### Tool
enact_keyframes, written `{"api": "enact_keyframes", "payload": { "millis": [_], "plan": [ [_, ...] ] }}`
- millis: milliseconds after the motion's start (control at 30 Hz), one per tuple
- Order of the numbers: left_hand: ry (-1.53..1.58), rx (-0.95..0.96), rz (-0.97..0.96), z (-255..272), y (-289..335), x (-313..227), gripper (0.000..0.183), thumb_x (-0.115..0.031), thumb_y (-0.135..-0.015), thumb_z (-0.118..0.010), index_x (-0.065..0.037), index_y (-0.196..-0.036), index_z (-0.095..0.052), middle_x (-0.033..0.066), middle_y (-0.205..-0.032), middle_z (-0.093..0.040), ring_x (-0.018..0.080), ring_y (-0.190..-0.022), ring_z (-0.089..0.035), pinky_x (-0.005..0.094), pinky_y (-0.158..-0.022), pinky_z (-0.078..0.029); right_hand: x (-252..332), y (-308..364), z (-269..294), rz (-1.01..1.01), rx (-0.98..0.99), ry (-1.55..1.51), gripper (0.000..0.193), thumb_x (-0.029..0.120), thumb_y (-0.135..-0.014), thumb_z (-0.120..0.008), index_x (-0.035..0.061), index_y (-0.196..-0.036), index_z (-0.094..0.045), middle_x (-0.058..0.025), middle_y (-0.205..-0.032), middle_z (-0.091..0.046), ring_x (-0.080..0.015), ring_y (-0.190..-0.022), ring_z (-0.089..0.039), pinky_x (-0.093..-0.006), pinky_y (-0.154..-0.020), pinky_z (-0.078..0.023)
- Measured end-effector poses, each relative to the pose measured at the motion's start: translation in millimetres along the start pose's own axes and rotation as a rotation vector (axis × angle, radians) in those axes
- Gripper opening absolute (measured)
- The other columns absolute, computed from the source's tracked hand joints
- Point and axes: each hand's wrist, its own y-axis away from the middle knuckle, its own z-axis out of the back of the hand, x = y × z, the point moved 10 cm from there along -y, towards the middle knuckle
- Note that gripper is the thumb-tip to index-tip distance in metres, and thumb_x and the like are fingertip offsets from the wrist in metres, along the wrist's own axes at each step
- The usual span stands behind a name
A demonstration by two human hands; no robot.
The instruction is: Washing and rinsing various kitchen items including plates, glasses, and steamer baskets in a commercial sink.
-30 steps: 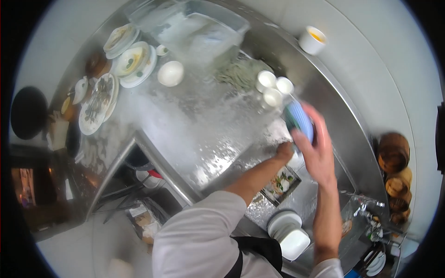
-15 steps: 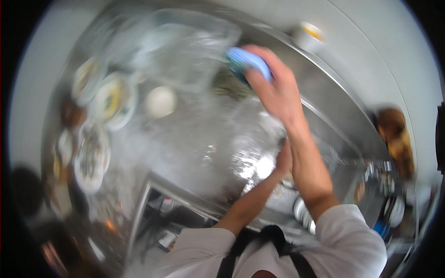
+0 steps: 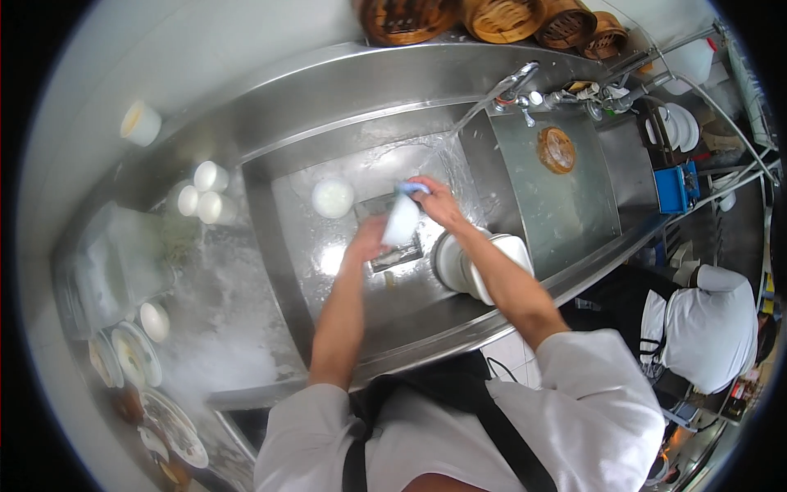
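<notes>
Both hands on white cup (blue sponge), over steel sink

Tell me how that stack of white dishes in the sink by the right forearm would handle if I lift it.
The stack of white dishes leans tilted against the sink wall, so it may slide apart. The basin is wet, so the dishes are probably slippery. They look ceramic: likely heavy and breakable.

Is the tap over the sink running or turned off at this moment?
Running. A thin stream of water leaves the tap and falls slanting into the steel sink, where the wet basin floor glistens near the person's hands.
</notes>
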Motion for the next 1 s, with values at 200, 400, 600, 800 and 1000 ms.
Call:
{"api": "enact_keyframes", "payload": {
  "millis": [200, 400, 600, 800, 1000],
  "plan": [
    [-1.230, -0.741, -0.415, -12, -3, -46, 0.038, -0.028, -0.090, -0.068, -0.003, -0.118, -0.067, 0.0168, -0.089, -0.071, 0.0324, -0.088, -0.069, 0.0438, -0.078, -0.054, -100, 40, 4, -0.532, -0.046, -0.361, 0.080, 0.060, -0.086, -0.063, -0.0014, -0.136, -0.051, -0.0230, -0.133, -0.056, -0.0273, -0.129, -0.052, -0.0399, -0.103, -0.044],
    [-0.724, -1.324, -0.560, 28, 12, -92, 0.071, -0.039, -0.087, -0.070, 0.005, -0.137, -0.045, 0.0285, -0.134, -0.052, 0.0424, -0.129, -0.046, 0.0476, -0.108, -0.037, -280, -38, 81, -0.579, -0.089, 0.440, 0.067, 0.052, -0.084, -0.065, -0.0083, -0.112, -0.067, -0.0319, -0.109, -0.066, -0.0443, -0.110, -0.063, -0.0425, -0.097, -0.049],
    [-1.049, -1.285, 0.191, 239, 82, -68, 0.043, -0.032, -0.077, -0.076, 0.001, -0.103, -0.067, 0.0260, -0.109, -0.068, 0.0442, -0.104, -0.065, 0.0459, -0.093, -0.052, -107, -80, 89, -0.435, -0.289, -0.558, 0.050, 0.044, -0.092, -0.063, -0.0032, -0.110, -0.064, -0.0174, -0.110, -0.068, -0.0266, -0.107, -0.065, -0.0384, -0.090, -0.051],
    [-1.603, -0.997, 0.016, 188, 62, -155, 0.027, -0.020, -0.077, -0.067, 0.000, -0.095, -0.070, 0.0249, -0.101, -0.070, 0.0395, -0.097, -0.068, 0.0464, -0.086, -0.055, -12, -52, -98, -0.376, 0.120, -0.608, 0.034, 0.018, -0.085, -0.071, -0.0007, -0.114, -0.067, -0.0101, -0.108, -0.068, -0.0182, -0.104, -0.060, -0.0329, -0.090, -0.046],
    [-1.273, -1.089, -0.290, 122, 69, -166, 0.034, -0.009, -0.076, -0.064, 0.003, -0.108, -0.067, 0.0237, -0.093, -0.070, 0.0359, -0.080, -0.071, 0.0458, -0.072, -0.057, 34, -118, -87, -0.261, -0.404, -0.162, 0.030, 0.023, -0.089, -0.065, 0.0020, -0.109, -0.070, -0.0177, -0.105, -0.071, -0.0295, -0.104, -0.063, -0.0388, -0.086, -0.050]
  ]
}}
